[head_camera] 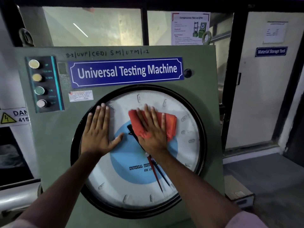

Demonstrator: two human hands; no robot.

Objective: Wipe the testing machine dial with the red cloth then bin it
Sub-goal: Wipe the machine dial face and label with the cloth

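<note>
item: one testing machine (54, 145), green cabinet, with one round dial (189, 162) behind a black rim. i log one red cloth (171, 124), folded into a pad, lying flat on the upper middle of the dial face, partly over the blue centre disc (125, 162).

hands: two. my right hand (153, 130) lies palm-down on the cloth, fingers spread and extended, pressing it to the face; no pinch, the cloth is held by flat pressure only. my left hand (97, 129) rests bare on the upper left of the dial, fingers straight and close together, thumb splayed out toward the centre, bracing; it is just beside the cloth, not touching it.

progress, as i judge it: wiping is under way, not finished. the cloth sits on the upper part of the dial; the lower half shows no cloth on it, and i cannot tell from the face which parts are already clean. binning is not yet done, and no bin is in view.

counts: four push buttons (39, 83) in one column on the panel at upper left; one blue nameplate (126, 71); two pointers (158, 175) on the dial, one red and one dark; one small black knob (187, 72) right of the nameplate; one danger sign (13, 116), partly cut off at the left.
</note>
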